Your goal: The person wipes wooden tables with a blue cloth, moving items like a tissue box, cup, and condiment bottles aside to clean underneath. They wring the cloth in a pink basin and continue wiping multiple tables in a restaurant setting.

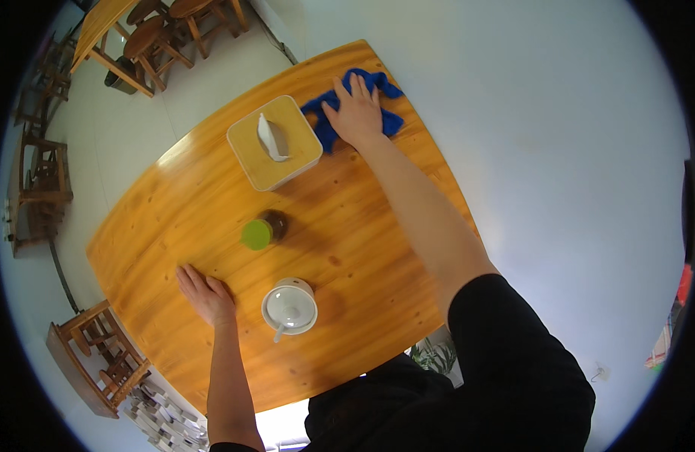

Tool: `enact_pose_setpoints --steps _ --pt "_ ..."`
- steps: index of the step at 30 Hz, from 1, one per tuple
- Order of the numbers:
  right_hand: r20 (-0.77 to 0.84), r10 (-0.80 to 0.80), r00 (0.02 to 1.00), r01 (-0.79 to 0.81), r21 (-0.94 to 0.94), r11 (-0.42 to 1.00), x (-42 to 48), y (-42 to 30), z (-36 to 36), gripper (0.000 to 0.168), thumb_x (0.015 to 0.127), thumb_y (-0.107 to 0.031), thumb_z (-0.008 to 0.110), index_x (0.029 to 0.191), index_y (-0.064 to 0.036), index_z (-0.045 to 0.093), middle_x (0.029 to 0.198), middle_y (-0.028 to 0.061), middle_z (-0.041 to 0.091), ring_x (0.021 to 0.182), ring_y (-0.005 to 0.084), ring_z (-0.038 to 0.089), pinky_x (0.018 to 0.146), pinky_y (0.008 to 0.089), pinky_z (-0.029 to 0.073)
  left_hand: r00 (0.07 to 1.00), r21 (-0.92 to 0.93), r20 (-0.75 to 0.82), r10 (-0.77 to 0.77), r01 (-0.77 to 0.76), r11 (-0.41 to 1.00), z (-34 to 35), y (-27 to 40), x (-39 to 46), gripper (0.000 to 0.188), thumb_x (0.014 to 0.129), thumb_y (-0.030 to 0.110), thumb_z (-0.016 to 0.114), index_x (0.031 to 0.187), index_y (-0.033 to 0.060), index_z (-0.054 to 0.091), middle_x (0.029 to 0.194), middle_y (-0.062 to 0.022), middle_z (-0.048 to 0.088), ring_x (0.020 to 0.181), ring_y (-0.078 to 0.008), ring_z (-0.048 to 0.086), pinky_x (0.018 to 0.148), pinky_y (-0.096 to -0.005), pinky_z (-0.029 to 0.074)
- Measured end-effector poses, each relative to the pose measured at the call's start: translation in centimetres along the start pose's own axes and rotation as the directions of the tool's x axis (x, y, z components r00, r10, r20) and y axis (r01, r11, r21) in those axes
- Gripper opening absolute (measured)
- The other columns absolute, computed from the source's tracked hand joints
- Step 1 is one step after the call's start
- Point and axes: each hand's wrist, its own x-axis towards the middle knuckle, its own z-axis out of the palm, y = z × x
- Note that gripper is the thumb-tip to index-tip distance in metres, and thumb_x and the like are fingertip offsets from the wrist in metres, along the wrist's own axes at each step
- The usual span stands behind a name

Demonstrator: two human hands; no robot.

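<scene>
My right hand [359, 116] lies spread on a crumpled blue cloth [327, 135] and presses it against the tabletop, near the table's far right corner. Beside the cloth stands a tissue box [248, 144] with a wood-coloured lid and a white tissue poking out of its slot. My left hand [206, 296] rests palm down on the wooden table [172, 226], fingers slightly apart, holding nothing. Right of it is a lidded white pot [291, 308] with a spoon handle sticking out. A dark bottle or jar with a green cap [257, 234] stands between the pot and the tissue box.
A pale wall [551, 169] runs along the table's right side. Wooden stools [149, 39] and another table [101, 25] stand beyond the far left edge, with a dark bin [121, 76] beneath. More wooden furniture [99, 356] is at the left. A plant [435, 356] shows near my body.
</scene>
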Motion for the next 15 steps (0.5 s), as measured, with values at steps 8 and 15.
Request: enact_pose_setpoints --steps 8,15 --pt "0.1 -0.052 0.994 0.045 0.077 0.996 -15.2 1.2 -6.4 0.066 0.088 -0.024 0.068 0.147 -0.01 0.043 0.152 0.0256 0.037 0.144 0.0374 0.033 0.113 0.0543 0.031 0.992 0.104 -0.078 0.096 -0.087 0.991 0.6 -0.8 0.3 0.054 0.103 0.026 0.039 0.149 -0.0014 0.036 0.156 -0.0228 0.032 0.143 -0.0399 0.032 0.119 -0.049 0.028" --pt "0.613 -0.031 0.79 -0.009 0.062 0.998 -34.6 -1.8 -17.2 0.076 0.082 -0.043 0.072 0.146 -0.012 0.047 0.155 0.0305 0.029 0.144 0.0461 0.027 0.114 0.0609 0.025 0.998 0.09 -0.041 0.046 -0.042 0.995 -0.2 0.1 -0.1 0.056 0.1 0.025 0.041 0.149 -0.0023 0.035 0.158 -0.0221 0.03 0.145 -0.0386 0.03 0.121 -0.0483 0.025"
